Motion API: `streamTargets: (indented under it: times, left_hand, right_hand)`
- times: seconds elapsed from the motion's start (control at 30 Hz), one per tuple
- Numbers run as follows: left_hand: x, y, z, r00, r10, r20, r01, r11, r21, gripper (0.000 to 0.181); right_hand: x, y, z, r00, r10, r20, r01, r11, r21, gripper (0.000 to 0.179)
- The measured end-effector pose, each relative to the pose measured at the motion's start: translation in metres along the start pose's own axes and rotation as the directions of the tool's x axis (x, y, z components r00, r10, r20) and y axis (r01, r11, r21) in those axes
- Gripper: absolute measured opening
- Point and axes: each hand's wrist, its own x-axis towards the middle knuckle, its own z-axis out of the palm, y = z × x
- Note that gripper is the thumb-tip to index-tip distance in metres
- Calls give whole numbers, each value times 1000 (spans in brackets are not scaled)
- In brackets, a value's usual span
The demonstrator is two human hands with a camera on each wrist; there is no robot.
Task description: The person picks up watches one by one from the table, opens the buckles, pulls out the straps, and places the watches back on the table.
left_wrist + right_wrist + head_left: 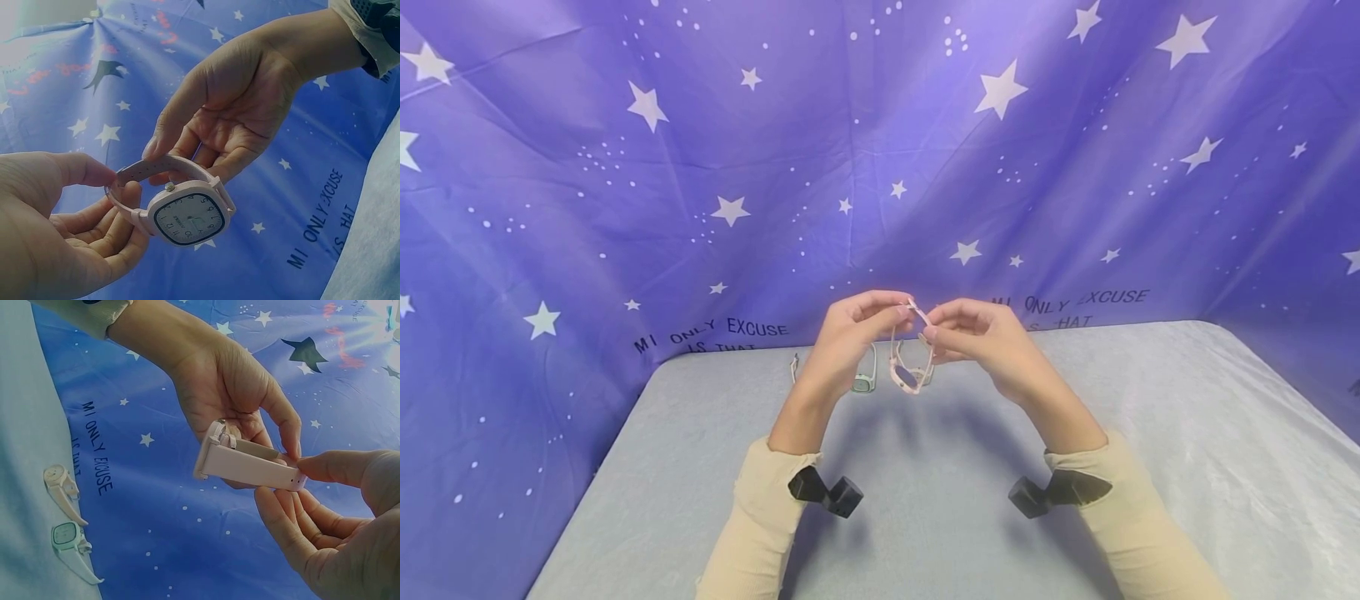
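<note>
A pale pink wristwatch (pixel 906 377) with a rounded square dial hangs in the air between my two hands, its strap bent into a loop. My left hand (pixel 853 333) pinches the strap near its end with thumb and fingers, as the left wrist view (pixel 190 219) of the watch shows. My right hand (pixel 985 333) grips the strap from the other side, fingertips close to the left ones. In the right wrist view the side of the strap (pixel 250 469) shows small holes near my right fingertips. Fingers partly hide where the strap ends meet.
On the grey cloth-covered table (pixel 925 517) lie a green watch (pixel 65 534) and a beige watch (pixel 57 478), side by side near the far edge. Part of another watch (pixel 794 367) shows left of my left hand. A purple star-printed curtain (pixel 850 150) hangs behind.
</note>
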Motion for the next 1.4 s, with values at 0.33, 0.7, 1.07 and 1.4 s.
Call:
streamTargets:
  times: [0.33, 0.7, 1.07, 1.4]
  left_hand:
    - [1, -1, 0, 1000, -9, 23, 9, 1000, -3, 27]
    - [1, -2, 0, 1000, -21, 20, 21, 1000, -1, 28]
    - [1, -2, 1, 1000, -23, 19, 23, 1000, -3, 28]
    - [1, -1, -2, 999, -1, 34, 0, 1000, 14, 29]
  right_hand:
    - [1, 0, 2, 1000, 3, 1, -3, 1000, -8, 22]
    - [0, 1, 5, 1000, 10, 12, -10, 1000, -1, 28]
    - [-1, 2, 5, 1000, 8, 11, -8, 1000, -1, 27]
    - [0, 3, 4, 1000, -3, 7, 3, 1000, -4, 28]
